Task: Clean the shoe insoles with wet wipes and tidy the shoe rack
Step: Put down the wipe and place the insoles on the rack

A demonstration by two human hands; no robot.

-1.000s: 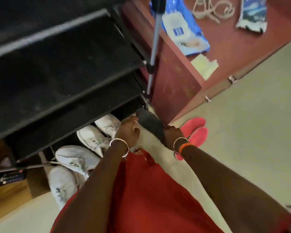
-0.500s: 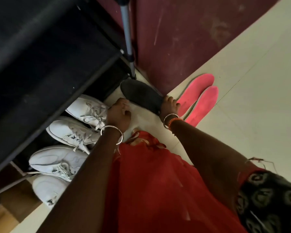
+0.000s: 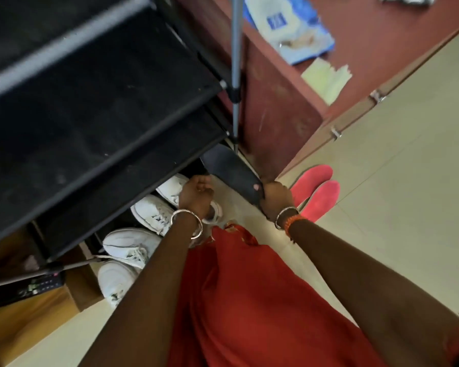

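Note:
A dark grey insole point(image 3: 231, 173) tilts from the shoe rack's point(image 3: 104, 115) lowest shelf down toward me. My right hand point(image 3: 276, 200) grips its near end, thumb on top. My left hand point(image 3: 196, 194) is curled on the opening of a white sneaker point(image 3: 170, 188) standing on the floor under the rack, just left of the insole. Two pink insoles point(image 3: 318, 192) lie side by side on the floor, right of my right hand. A blue wet wipes pack point(image 3: 289, 30) lies on the maroon cabinet's top point(image 3: 368, 49).
Three more white sneakers point(image 3: 130, 245) line the floor under the rack, to the left. The rack's metal pole point(image 3: 235, 62) stands against the cabinet side point(image 3: 276, 109). A pale yellow cloth point(image 3: 326, 78) sits near the cabinet edge. My red garment point(image 3: 249, 300) covers the lower middle.
The view has swung down and back up. The insole's far end now reaches under the lowest shelf, and my left hand has come off it onto the sneaker.

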